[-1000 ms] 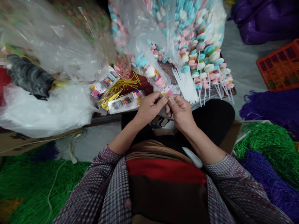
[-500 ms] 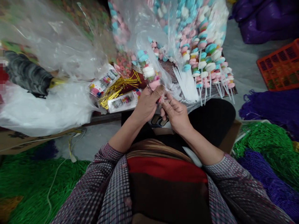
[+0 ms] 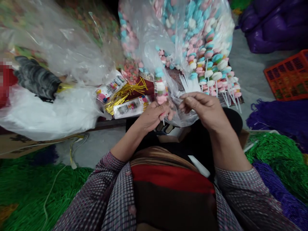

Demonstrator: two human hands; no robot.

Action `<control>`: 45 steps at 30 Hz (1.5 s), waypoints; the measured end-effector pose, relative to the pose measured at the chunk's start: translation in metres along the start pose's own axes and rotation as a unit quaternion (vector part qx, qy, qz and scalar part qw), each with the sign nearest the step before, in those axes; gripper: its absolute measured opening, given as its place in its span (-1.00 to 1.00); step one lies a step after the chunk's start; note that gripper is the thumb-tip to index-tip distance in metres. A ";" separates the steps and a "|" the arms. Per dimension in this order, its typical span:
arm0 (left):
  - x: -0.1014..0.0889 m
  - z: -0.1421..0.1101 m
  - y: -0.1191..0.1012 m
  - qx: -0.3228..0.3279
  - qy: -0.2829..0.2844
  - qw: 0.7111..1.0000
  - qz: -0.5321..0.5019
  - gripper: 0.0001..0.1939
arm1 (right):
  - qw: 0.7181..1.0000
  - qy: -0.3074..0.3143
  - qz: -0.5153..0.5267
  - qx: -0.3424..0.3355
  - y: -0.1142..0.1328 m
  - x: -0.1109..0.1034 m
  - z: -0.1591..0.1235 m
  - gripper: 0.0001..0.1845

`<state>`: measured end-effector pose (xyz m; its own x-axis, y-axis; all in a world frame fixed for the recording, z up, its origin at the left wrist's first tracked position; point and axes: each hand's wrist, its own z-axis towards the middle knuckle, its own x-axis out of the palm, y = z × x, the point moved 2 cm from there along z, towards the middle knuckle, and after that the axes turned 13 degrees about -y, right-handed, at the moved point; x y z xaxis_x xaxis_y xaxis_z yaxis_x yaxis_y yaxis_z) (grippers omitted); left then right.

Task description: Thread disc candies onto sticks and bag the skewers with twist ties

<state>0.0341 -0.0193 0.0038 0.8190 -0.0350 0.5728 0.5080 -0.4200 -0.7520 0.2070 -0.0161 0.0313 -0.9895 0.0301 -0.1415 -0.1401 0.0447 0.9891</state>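
Note:
My left hand [image 3: 156, 116] is closed around the lower end of a candy skewer [image 3: 160, 86]. The skewer stands nearly upright, with blue, white and pink marshmallow-like pieces inside a clear wrapper, and its white stick tip pokes out below the fingers. To the right, my right hand [image 3: 203, 107] is apart from the skewer, its thumb and fingers bent together over a clear plastic bag [image 3: 184, 120]. Whatever its fingertips hold is too small to make out. White sticks [image 3: 188, 84] lie just beyond that hand. Gold twist ties [image 3: 120, 98] and printed wrappers [image 3: 130, 107] lie left of the skewer.
Finished-looking candy skewers [image 3: 218, 75] are piled at the right of the table. Big clear bags of marshmallow candy [image 3: 192, 24] stand behind. White plastic bags [image 3: 53, 115] lie at left beside a dark patterned sleeve [image 3: 36, 78]. An orange crate [image 3: 287, 77] and green strands [image 3: 284, 160] are at right.
My right hand has let go of the skewer's lower end and moved right, near the white sticks. My left hand keeps hold of the skewer, which now stands more upright.

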 end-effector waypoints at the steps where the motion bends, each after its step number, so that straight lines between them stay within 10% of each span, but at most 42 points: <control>1: 0.003 -0.003 0.003 -0.026 0.047 0.999 -0.009 -0.53 | 0.999 -0.015 0.030 -0.010 0.004 -0.002 0.003 -0.53; 5: 0.015 -0.017 0.019 -0.129 0.219 0.966 -0.053 -0.46 | 0.983 0.108 0.144 0.032 0.009 0.021 0.003 -0.24; 8: 0.013 -0.018 0.024 -0.122 0.236 0.964 -0.027 -0.45 | 0.967 0.140 0.194 0.082 0.003 0.042 -0.002 -0.25; 11: 0.001 -0.009 0.022 -0.018 0.099 0.983 0.151 -0.53 | 0.980 0.031 0.185 0.068 -0.005 0.052 -0.002 -0.43; 15: -0.013 -0.001 0.015 0.120 -0.124 0.919 0.356 -0.68 | 0.987 -0.092 0.131 0.000 -0.009 0.056 0.001 -0.48; 19: -0.010 -0.009 0.019 -0.025 0.076 0.982 0.172 -0.48 | 0.988 0.003 0.147 0.037 0.000 0.047 -0.002 -0.44; 23: -0.004 -0.018 0.019 -0.140 0.252 0.958 0.005 -0.34 | 0.977 0.103 0.174 0.075 0.009 0.038 0.000 -0.43; 27: -0.015 -0.005 0.018 0.019 0.056 0.981 0.182 -0.50 | 0.991 0.006 0.131 0.026 0.001 0.048 0.011 -0.54; 30: -0.031 0.002 0.015 0.190 -0.135 0.898 0.374 -0.71 | 0.993 -0.072 0.086 -0.041 -0.007 0.064 0.017 -0.58; 33: -0.048 0.002 0.011 0.271 -0.193 0.848 0.412 -0.68 | 0.993 -0.070 0.067 -0.070 -0.010 0.080 0.024 -0.59; 39: -0.090 -0.003 -0.019 0.231 -0.258 0.925 0.154 -0.51 | 0.988 0.047 -0.097 -0.109 -0.018 0.106 0.060 -0.59; 45: -0.103 -0.006 -0.048 0.157 -0.320 0.934 0.019 -0.59 | 0.871 0.049 -0.441 -0.209 -0.042 0.140 0.082 -0.83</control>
<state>-0.0760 -0.0010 -0.0174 0.7790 0.5464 0.3076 0.4469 -0.1397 -0.8836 0.0771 0.0679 -0.0334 -0.4857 0.0818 -0.8703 -0.8284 -0.3609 0.4283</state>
